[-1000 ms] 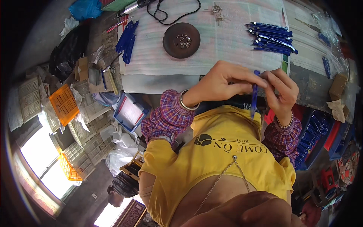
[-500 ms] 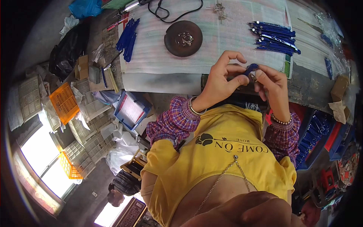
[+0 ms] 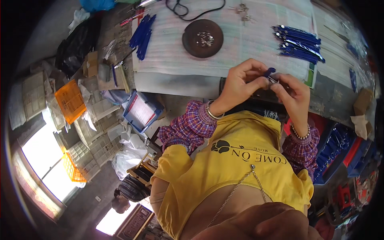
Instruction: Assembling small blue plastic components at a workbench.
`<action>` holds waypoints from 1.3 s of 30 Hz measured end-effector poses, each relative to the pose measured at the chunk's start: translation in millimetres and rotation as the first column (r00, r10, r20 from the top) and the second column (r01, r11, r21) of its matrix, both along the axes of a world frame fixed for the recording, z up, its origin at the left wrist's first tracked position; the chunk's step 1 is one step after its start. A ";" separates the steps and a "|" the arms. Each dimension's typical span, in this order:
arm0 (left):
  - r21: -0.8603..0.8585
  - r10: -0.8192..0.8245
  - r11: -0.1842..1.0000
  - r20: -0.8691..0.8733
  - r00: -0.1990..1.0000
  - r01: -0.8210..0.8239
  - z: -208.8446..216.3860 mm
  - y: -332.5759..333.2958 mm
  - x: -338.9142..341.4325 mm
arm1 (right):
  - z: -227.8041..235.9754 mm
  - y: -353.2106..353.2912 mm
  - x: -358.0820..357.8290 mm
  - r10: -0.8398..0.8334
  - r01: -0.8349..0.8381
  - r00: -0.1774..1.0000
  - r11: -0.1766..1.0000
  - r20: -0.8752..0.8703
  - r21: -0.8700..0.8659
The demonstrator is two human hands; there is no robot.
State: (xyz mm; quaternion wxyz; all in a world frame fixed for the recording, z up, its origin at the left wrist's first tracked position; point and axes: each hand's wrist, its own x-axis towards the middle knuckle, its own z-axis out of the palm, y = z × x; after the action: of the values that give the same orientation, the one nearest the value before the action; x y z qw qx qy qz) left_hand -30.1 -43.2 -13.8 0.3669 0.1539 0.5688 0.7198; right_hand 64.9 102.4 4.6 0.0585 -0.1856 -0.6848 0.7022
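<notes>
Over the near edge of the table, my left hand (image 3: 245,83) pinches a dark blue strap (image 3: 271,71) between thumb and fingers, its curled end standing up above them. Close beside it, my right hand (image 3: 295,90) has thumb and forefinger pressed together at a thin shiny piece (image 3: 273,81) that spans to the strap; its kind is too small to tell. Beyond the hands stands a round brown dish (image 3: 189,45) holding several small shiny metal bits (image 3: 205,39). A bundle of blue straps with metal ends (image 3: 299,44) lies to the right, another blue bundle (image 3: 142,37) to the left.
Pale sheeting (image 3: 248,48) covers the table. A black cord (image 3: 188,18) and small metal parts (image 3: 243,14) lie at the back. Blue bins (image 3: 332,154) with more blue straps stand low at right. Crates, including an orange one (image 3: 70,102), are at left; another person (image 3: 132,191) is behind.
My hands have drawn slightly apart, and a thin shiny piece now shows between them and the blue strap. The whole view has shifted a little, moving the table items rightward.
</notes>
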 end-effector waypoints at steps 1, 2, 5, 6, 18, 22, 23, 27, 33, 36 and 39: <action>0.019 0.012 1.000 0.006 1.000 -0.012 -1.2 0.7 1.8 | -2.8 1.1 -0.7 0.051 -0.023 0.992 0.973 -0.117 0.228; 0.038 0.024 0.999 0.010 1.000 -0.025 -2.7 1.5 2.3 | -4.9 2.0 0.2 0.073 -0.043 0.989 0.975 -0.132 0.217; 0.014 0.037 0.999 -0.049 0.998 -0.036 -7.1 -0.8 -0.2 | 1.9 0.3 7.5 -0.018 0.038 0.987 0.991 0.158 -0.129; 0.019 0.032 0.999 -0.065 0.997 -0.030 -5.5 -3.5 -3.1 | 0.1 -2.0 7.1 0.005 0.015 0.989 0.990 0.146 -0.140; 0.271 -0.092 0.961 0.500 0.861 -0.055 -4.4 -16.3 -12.2 | 2.5 -10.3 -5.0 -0.001 0.011 0.999 0.951 0.033 -0.309; 0.278 -0.096 0.958 0.554 0.827 -0.074 -7.3 -15.7 -9.3 | -2.3 -8.2 -7.5 -0.010 -0.006 0.987 0.995 -0.158 -0.099; 0.286 -0.100 0.956 0.545 0.832 -0.072 -9.1 -16.5 -8.6 | -0.3 -8.4 -6.6 -0.012 -0.004 0.987 0.995 -0.157 -0.100; 0.275 -0.135 0.961 0.523 0.842 -0.017 -13.3 -16.6 -6.1 | 3.3 -9.7 -1.3 -0.064 0.032 0.994 0.942 -0.085 -0.334; 0.266 -0.103 0.962 0.539 0.836 -0.053 -12.8 -15.3 -2.8 | 6.2 -10.6 0.6 -0.047 0.030 0.995 0.982 -0.087 -0.184; 0.263 -0.095 0.963 0.519 0.849 -0.053 -12.3 -15.9 -2.2 | 9.5 -7.3 0.7 0.031 -0.022 0.995 0.995 -0.097 0.098; 0.255 -0.095 0.966 0.500 0.861 -0.041 -11.2 -16.0 -2.0 | 10.1 -7.2 -0.5 0.116 -0.068 0.981 0.957 -0.157 0.283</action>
State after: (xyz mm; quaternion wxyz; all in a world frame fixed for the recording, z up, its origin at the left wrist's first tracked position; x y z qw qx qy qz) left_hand -32.1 -59.3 -25.0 0.4908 0.0132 0.3518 0.7970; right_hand 64.4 95.2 14.8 0.1099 -0.0822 -0.7763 0.6152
